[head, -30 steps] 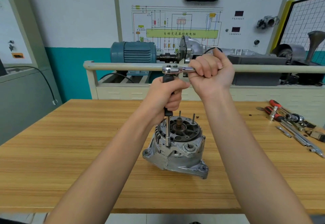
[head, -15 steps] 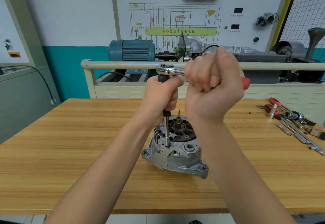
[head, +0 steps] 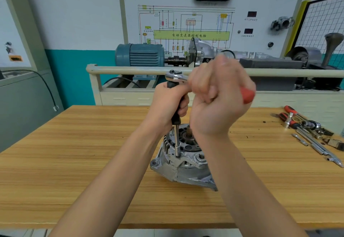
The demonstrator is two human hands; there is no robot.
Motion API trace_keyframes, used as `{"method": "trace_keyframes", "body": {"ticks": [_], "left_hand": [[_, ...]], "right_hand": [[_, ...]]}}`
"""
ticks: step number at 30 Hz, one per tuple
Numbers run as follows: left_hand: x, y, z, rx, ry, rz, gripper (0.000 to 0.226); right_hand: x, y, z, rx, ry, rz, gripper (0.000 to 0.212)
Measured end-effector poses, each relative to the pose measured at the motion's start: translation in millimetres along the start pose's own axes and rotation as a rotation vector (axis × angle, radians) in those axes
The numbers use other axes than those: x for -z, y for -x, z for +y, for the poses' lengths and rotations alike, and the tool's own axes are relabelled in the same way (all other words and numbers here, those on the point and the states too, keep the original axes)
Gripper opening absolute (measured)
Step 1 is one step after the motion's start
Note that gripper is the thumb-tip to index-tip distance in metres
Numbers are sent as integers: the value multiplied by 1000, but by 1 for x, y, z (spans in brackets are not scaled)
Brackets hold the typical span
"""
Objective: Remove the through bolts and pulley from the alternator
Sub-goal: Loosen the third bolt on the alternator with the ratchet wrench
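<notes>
Alternator [head: 183, 164] sits upright on the bench [head: 74, 162], right in front, exactly where it stood a second ago. Above it the left hand [head: 170, 104] still grips the black extension [head: 176, 140], whose tip is seated on a through bolt at the housing edge. The right hand [head: 219, 97], fisted round the ratchet [head: 176, 75] handle, has swung from pointing rightward to toward the camera, now blurred. That stroke suggests the bolt is turning out. Spare tools [head: 309, 130] lie far right.
</notes>
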State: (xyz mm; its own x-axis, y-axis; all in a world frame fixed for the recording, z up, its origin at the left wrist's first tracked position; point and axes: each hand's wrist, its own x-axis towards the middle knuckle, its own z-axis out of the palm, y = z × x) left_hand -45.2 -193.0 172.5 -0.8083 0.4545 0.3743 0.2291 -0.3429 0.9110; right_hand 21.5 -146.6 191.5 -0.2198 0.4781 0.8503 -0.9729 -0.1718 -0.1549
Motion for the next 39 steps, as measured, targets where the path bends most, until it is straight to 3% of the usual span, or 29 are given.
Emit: {"method": "trace_keyframes", "body": {"ticks": [3,6,9,12,15,21,24,28,31,35,39], "left_hand": [[-2,-1,-1,-51,-69,62,37],[0,1,-4,-35,-9,36,42],[6,1,-5,-30,45,-93,45],[12,1,-2,10,47,-259,38],[8,0,-1,37,10,-269,44],[-2,-2,-4,29,-13,-127,54],[-5,-2,-5,18,-32,-68,56],[-5,-2,-4,15,-19,-48,58],[0,-2,-4,15,10,-67,58],[3,-3,-5,-1,13,-78,51],[8,-2,-6,-8,29,-138,47]], "right_hand": [[-11,10,4,113,161,-30,29],[-1,0,3,38,11,-50,34],[21,-23,1,-259,-298,-12,50],[42,-44,8,-600,-610,166,51],[53,-54,19,-730,-782,302,52],[48,-45,8,-577,-644,337,48],[37,-30,-1,-381,-447,220,56],[20,-16,0,-165,-318,67,50],[23,-25,1,-269,-336,68,55],[37,-47,7,-528,-474,207,62],[43,-53,15,-640,-610,276,60]]}}
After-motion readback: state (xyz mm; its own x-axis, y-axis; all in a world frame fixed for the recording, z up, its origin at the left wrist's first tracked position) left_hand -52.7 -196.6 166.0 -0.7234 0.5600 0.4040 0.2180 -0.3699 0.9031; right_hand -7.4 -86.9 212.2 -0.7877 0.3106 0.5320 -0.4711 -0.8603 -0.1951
